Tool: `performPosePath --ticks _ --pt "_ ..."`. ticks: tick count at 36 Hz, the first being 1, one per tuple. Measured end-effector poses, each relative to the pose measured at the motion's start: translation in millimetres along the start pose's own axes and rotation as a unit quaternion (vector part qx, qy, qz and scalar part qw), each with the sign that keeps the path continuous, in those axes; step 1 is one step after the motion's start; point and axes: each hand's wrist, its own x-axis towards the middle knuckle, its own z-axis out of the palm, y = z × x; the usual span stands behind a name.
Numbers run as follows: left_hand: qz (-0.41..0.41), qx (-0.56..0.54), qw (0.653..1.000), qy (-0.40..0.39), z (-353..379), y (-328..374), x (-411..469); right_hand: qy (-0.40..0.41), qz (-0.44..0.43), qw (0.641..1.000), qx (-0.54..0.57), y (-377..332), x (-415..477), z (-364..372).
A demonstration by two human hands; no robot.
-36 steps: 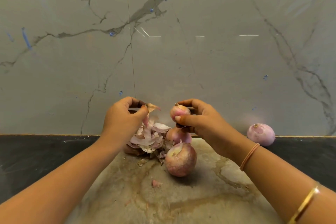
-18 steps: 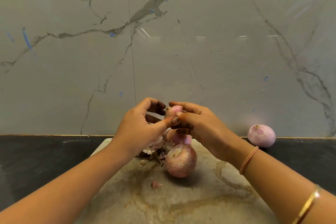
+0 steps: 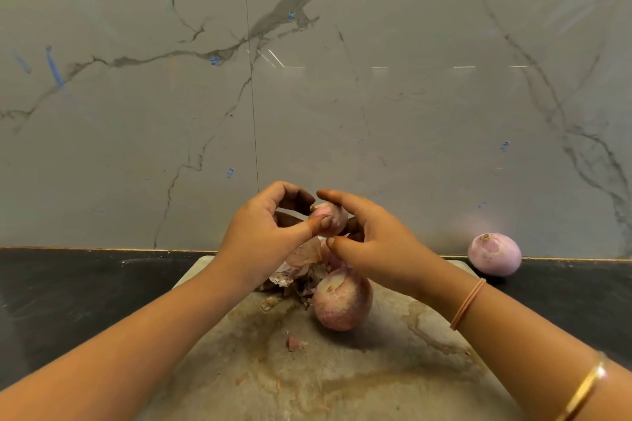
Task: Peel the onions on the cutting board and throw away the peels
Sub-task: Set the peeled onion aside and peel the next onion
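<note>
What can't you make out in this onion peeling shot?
- Head view: far side of the small pink onion, hidden by the left hand and right hand.
- Head view: pile of papery onion peels, largely covered by the left hand.
- Head view: beige stone cutting board, near edge cut off by the frame's bottom.
- No bin in frame.

Pink onion [image 3: 331,218] aloft above peel pile [image 3: 297,272]

Single head cam, wide-angle, looks fwd & down from close above the desk [image 3: 68,301], facing the marble wall [image 3: 376,113] straight on.
</note>
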Motion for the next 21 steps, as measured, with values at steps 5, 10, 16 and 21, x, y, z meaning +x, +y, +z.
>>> performPosePath --ticks 5,10,16,21 --pt "0.010 -0.019 1.000 0.019 -0.1 -1.9 2.6 0.033 -0.010 0.999 -0.020 0.6 0.8 -0.6" --pt "-0.004 0.015 0.998 0.060 -5.7 -9.4 6.8 0.051 0.023 0.996 0.076 0.5 1.8 -8.3" --pt "-0.007 0.106 0.992 0.062 -6.7 -11.0 6.7 0.036 0.059 0.982 0.173 0.3 2.3 -9.3" --pt "0.060 0.095 0.992 0.052 -3.5 -3.7 2.9 0.001 0.065 0.972 0.225 -0.6 2.7 -6.3"
